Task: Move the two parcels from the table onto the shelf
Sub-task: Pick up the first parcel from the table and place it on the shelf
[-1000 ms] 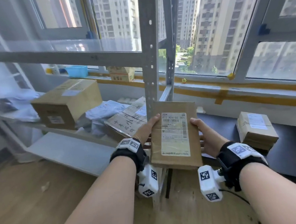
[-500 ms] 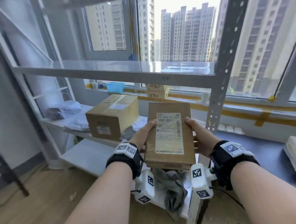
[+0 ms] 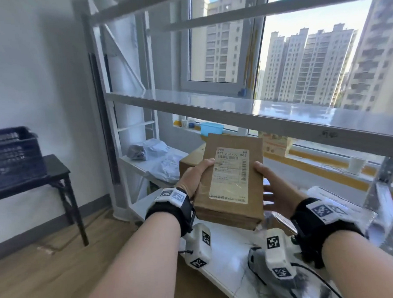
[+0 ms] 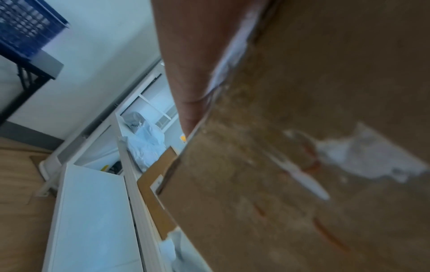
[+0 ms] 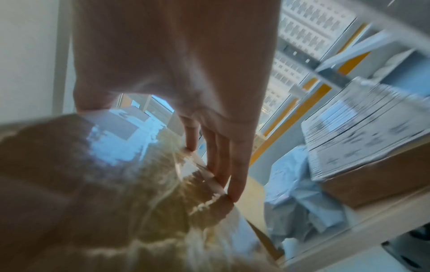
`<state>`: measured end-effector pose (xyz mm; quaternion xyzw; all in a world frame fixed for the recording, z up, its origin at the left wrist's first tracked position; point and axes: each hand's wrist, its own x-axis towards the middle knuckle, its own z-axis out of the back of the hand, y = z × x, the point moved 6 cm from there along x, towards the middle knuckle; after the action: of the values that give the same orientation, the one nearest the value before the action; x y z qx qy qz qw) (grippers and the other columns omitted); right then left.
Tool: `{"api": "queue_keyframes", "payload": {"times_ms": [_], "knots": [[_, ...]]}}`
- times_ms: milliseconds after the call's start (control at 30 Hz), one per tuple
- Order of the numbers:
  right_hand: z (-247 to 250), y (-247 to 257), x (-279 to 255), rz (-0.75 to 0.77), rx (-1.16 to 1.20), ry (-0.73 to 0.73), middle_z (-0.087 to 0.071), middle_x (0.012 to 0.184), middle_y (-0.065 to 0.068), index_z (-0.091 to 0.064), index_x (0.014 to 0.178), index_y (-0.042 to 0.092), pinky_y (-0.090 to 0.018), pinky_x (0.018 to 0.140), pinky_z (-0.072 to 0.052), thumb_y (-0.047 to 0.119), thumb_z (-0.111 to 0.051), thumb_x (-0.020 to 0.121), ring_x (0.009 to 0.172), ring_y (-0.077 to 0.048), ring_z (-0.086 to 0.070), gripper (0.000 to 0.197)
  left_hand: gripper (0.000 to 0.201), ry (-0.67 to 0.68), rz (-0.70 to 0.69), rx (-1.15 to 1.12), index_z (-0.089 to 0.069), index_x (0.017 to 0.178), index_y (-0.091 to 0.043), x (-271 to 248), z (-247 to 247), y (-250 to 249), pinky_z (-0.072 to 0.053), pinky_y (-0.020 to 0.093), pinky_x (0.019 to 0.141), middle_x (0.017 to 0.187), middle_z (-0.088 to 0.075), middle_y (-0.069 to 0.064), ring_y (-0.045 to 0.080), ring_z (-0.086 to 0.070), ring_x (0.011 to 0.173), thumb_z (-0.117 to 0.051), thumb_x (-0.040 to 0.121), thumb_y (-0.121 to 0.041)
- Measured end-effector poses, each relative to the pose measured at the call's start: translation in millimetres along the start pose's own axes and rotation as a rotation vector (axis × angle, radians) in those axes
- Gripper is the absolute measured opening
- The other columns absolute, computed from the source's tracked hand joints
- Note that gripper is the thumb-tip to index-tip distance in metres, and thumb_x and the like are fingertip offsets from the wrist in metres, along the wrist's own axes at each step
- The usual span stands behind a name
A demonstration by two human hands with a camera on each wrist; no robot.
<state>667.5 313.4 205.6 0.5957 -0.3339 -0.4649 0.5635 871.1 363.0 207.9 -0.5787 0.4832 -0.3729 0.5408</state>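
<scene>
parcel [image 3: 232, 183]: brown, label up, held in the air in front of the shelf [image 3: 211, 103], below its glossy board, resting on no board
left hand [image 3: 192, 179]: grips parcel's left edge, thumb on the label
right hand [image 3: 276, 191]: grips right edge, thumb on top, fingers straight underneath

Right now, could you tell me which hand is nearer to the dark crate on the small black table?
Left. The left hand grips the parcel on the side towards the crate; the right hand holds its far side.
</scene>
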Motion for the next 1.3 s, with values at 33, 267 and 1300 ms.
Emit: {"api": "queue_keyframes", "payload": {"times_ms": [33, 267, 1300], "knots": [[-14.5, 4.6, 14.0, 0.009, -0.005, 0.026, -0.074, 0.090, -0.008, -0.066, 0.115, 0.019, -0.033, 0.064, -0.055, 0.060, -0.053, 0.089, 0.078, -0.023, -0.072, 0.051, 0.067, -0.021, -0.008, 0.008, -0.074, 0.106, -0.010, 10.1, 16.9, -3.1, -0.047, 0.050, 0.105, 0.113, -0.073, 0.020, 0.032, -0.068, 0.096, -0.073, 0.057, -0.055], [-113.5, 50.1, 129.3, 0.093, -0.005, 0.151, -0.073, 0.100, -0.015, -0.066, 0.114, 0.020, -0.035, 0.068, -0.055, 0.061, -0.055, 0.088, 0.081, -0.027, -0.071, 0.050, 0.060, -0.124, -0.029, 0.092, -0.079, 0.085, -0.019, 94.2, 124.5, -43.2, -0.046, 0.051, 0.106, 0.107, -0.076, 0.015, 0.038, -0.069, 0.100, -0.076, 0.048, -0.066], [-440.8, 319.7, 519.2, 0.207, 0.041, -0.002, -0.068, 0.104, -0.022, -0.053, 0.127, 0.010, -0.040, 0.070, -0.057, 0.078, -0.053, 0.074, 0.088, -0.035, -0.069, 0.086, 0.047, 0.118, -0.347, -0.094, -0.070, 0.090, -0.017, 472.7, 469.1, -307.6, -0.057, 0.024, 0.064, 0.077, -0.077, 0.004, 0.017, -0.073, 0.063, -0.035, 0.098, -0.049]]}}
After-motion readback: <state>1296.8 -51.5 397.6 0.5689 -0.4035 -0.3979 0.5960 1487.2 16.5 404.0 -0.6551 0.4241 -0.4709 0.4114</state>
